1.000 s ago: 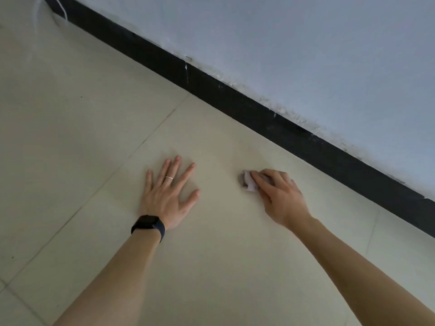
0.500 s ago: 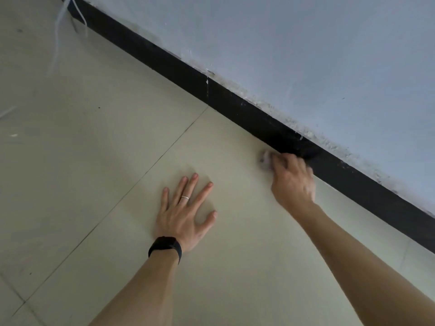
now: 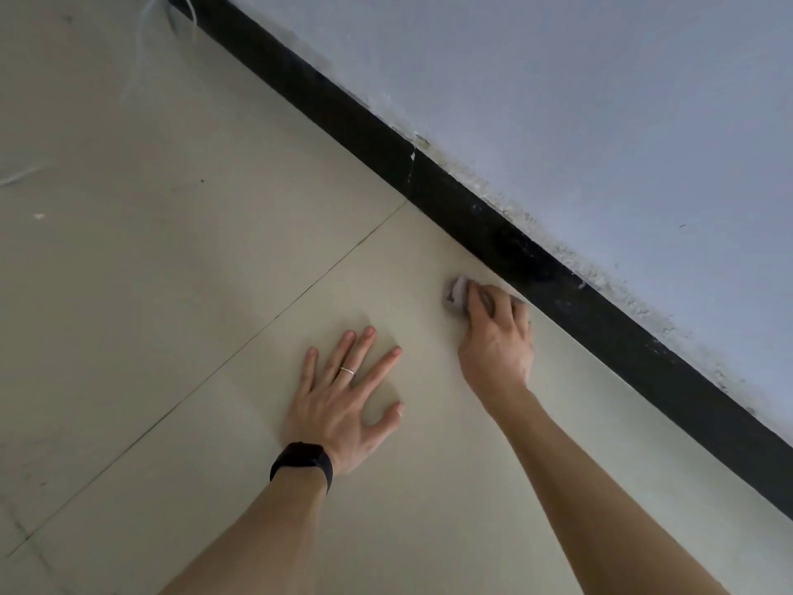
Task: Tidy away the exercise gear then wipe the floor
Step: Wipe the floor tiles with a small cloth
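Your right hand [image 3: 497, 341] presses a small, crumpled pale grey-lilac cloth [image 3: 455, 293] onto the beige tiled floor [image 3: 214, 251]. The fingers curl down over the cloth and cover most of it; only its leading edge shows beyond the fingertips. The cloth lies just beside the black skirting board [image 3: 493, 225], close to its lower edge but apart from it. The knuckles of your right hand sit nearest the skirting board.

Your left hand [image 3: 343, 401] lies flat on the floor, well apart from the skirting board, palm down, fingers fully spread, holding nothing. It carries a thin silver ring [image 3: 347, 371] on one finger and a black wristband [image 3: 302, 459] at the wrist. A dark grout line [image 3: 274, 313] runs across the floor from the skirting board past your left hand. Above the skirting board rises a pale blue-grey painted wall [image 3: 600, 100].
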Motion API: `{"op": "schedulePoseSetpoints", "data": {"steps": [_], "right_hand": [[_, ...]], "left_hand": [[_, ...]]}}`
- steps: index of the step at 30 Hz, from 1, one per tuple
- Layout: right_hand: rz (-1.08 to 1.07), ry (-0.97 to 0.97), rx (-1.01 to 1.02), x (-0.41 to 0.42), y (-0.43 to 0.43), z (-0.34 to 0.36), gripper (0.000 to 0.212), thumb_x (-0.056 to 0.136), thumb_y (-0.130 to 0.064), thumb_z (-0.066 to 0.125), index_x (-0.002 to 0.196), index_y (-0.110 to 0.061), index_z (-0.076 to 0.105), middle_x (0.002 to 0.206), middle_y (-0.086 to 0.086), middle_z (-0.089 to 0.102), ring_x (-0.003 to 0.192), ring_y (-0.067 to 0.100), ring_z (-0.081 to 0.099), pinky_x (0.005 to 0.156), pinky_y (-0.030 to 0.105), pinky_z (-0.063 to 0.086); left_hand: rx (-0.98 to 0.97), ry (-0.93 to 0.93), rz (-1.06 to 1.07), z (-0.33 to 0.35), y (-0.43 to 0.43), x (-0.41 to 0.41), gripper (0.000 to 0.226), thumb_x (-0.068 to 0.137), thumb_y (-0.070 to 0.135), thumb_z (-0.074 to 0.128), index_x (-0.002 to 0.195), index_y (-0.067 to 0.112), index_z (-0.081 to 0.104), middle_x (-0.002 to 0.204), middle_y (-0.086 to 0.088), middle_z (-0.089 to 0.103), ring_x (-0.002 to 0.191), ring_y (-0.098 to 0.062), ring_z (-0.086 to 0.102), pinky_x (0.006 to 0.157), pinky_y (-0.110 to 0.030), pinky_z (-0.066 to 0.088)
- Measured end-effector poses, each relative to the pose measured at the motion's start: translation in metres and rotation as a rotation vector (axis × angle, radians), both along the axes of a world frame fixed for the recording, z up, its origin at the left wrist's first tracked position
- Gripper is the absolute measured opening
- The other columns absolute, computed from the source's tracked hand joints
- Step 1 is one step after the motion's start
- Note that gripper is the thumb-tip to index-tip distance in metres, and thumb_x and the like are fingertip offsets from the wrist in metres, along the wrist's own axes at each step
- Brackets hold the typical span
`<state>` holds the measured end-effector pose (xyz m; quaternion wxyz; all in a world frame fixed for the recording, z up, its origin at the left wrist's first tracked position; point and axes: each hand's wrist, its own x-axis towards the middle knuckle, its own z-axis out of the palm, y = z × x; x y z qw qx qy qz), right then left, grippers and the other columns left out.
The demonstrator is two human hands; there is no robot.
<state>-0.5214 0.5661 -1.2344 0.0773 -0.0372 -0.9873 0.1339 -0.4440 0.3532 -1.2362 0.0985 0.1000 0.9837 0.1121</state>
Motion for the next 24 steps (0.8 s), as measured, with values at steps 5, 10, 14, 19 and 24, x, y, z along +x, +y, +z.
{"op": "schedulePoseSetpoints", "data": {"steps": [5, 10, 14, 19, 24], "right_hand": [[0.411, 0.022, 0.111, -0.016, -0.003, 0.001, 0.054, 0.083, -0.012, 0.067, 0.135, -0.018, 0.059, 0.125, 0.004, 0.059, 0.110, 0.028, 0.051, 0.089, 0.039, 0.047], [0.042, -0.054, 0.145, -0.059, -0.036, 0.009, 0.049, 0.086, -0.008, 0.054, 0.135, -0.011, 0.055, 0.128, 0.009, 0.055, 0.111, 0.032, 0.048, 0.085, 0.042, 0.045], [0.413, -0.072, 0.161, -0.067, -0.047, 0.012, 0.053, 0.090, -0.016, 0.055, 0.143, -0.015, 0.049, 0.135, 0.004, 0.052, 0.122, 0.028, 0.040, 0.093, 0.043, 0.043], [0.101, -0.009, 0.287, -0.104, -0.062, 0.017, 0.036, 0.088, -0.007, 0.044, 0.118, -0.006, 0.062, 0.114, 0.014, 0.057, 0.100, 0.036, 0.051, 0.076, 0.043, 0.048], [0.425, -0.094, 0.142, -0.115, -0.074, 0.015, 0.048, 0.089, -0.007, 0.053, 0.136, -0.016, 0.055, 0.130, 0.011, 0.050, 0.114, 0.035, 0.044, 0.091, 0.047, 0.045]], "left_hand": [[0.009, 0.005, 0.007, -0.001, 0.000, 0.000, 0.073, 0.088, 0.071, 0.031, 0.152, 0.054, 0.002, 0.165, 0.016, -0.009, 0.152, -0.010, -0.001, 0.121, -0.051, 0.002], [0.027, -0.012, 0.011, 0.000, -0.001, -0.002, 0.073, 0.087, 0.070, 0.035, 0.152, 0.054, 0.005, 0.165, 0.015, -0.005, 0.153, -0.012, 0.002, 0.120, -0.052, 0.003], [0.033, -0.013, 0.013, 0.000, -0.001, -0.002, 0.074, 0.087, 0.070, 0.036, 0.152, 0.053, 0.004, 0.165, 0.015, -0.007, 0.153, -0.012, 0.000, 0.120, -0.052, 0.002], [0.028, -0.023, -0.004, 0.000, -0.002, -0.002, 0.074, 0.089, 0.069, 0.035, 0.152, 0.054, -0.001, 0.164, 0.016, -0.014, 0.152, -0.012, -0.008, 0.120, -0.051, -0.005], [0.028, -0.018, 0.005, 0.000, -0.001, -0.002, 0.074, 0.088, 0.069, 0.037, 0.152, 0.053, 0.005, 0.165, 0.015, -0.010, 0.153, -0.012, -0.005, 0.120, -0.052, -0.001]]}}
